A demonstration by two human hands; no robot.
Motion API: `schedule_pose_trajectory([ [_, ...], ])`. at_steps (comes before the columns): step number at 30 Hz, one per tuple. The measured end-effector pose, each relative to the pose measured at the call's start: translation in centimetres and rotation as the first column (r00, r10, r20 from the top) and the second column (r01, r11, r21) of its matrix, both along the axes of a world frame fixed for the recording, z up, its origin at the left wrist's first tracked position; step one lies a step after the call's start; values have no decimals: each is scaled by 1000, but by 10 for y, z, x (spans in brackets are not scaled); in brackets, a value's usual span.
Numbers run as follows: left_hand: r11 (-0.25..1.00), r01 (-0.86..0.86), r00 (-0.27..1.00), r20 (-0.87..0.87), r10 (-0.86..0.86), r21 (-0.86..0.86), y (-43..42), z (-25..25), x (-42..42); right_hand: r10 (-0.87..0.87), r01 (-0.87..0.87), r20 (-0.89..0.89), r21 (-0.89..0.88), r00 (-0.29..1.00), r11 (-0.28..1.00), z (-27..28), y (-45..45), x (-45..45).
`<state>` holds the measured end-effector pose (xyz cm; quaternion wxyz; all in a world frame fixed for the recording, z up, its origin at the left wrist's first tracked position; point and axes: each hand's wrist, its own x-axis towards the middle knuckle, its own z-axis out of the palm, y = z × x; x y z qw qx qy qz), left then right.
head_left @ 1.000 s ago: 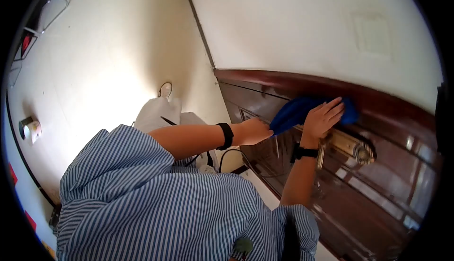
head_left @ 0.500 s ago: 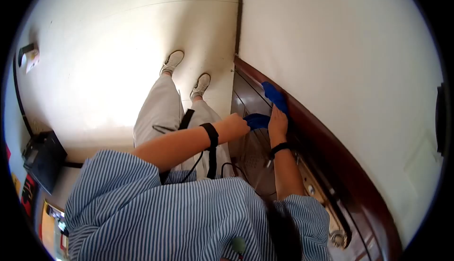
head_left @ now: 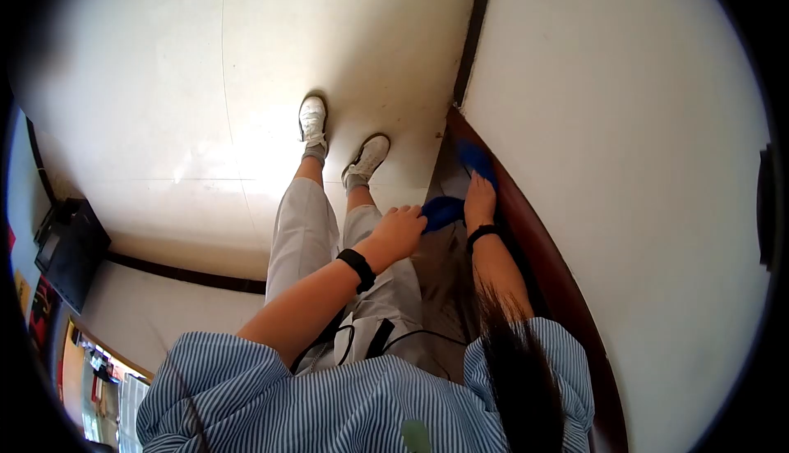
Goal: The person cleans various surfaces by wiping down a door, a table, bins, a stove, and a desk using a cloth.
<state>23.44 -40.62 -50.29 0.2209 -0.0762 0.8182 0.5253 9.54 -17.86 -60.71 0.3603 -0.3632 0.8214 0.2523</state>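
- One blue cloth point(head_left: 444, 213) showed in two visible stretches: one between the hands, one past the right fingertips, beside the reddish-brown frame point(head_left: 542, 235) of one dark door point(head_left: 440, 285).
- Two hands touched it, and each wrist carried one black band: the left band point(head_left: 357, 270) and the right band point(head_left: 483, 238).
- Two pale shoes point(head_left: 313, 120) stood on the floor point(head_left: 156, 100), one slightly ahead of the other, below two light trouser legs point(head_left: 300, 219).
- One black box point(head_left: 72, 252) sat well apart, at far left.
- The left forearm slanted up and across the body; the left hand point(head_left: 398, 234) had its back upward and its fingers bent, its grip grasping the cloth's near end.
- The right arm reached forward along the door; the right hand point(head_left: 480, 200) pointed away from the body, fingers extended over the cloth, its grip unclenched. Its palm was hidden.
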Motion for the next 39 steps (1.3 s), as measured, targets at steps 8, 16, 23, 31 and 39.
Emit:
schedule_pose_trajectory([
  [8,804,-558,823,263,503,208,-95,36,-1,-390,356,85,-618,917,701,77,-145,-48],
  [16,724,-690,723,-57,689,4,-286,199,-29,-184,369,321,-771,929,519,219,-277,-72],
  [23,819,-536,737,-586,336,-204,-329,343,-49,75,620,664,-727,744,295,366,-440,8],
  [31,680,-733,537,-631,560,-20,-506,493,-62,221,432,446,-895,867,114,471,-628,-51],
  [39,505,-862,411,-643,646,-44,-563,478,-67,203,331,414,-878,887,346,456,-650,-148],
])
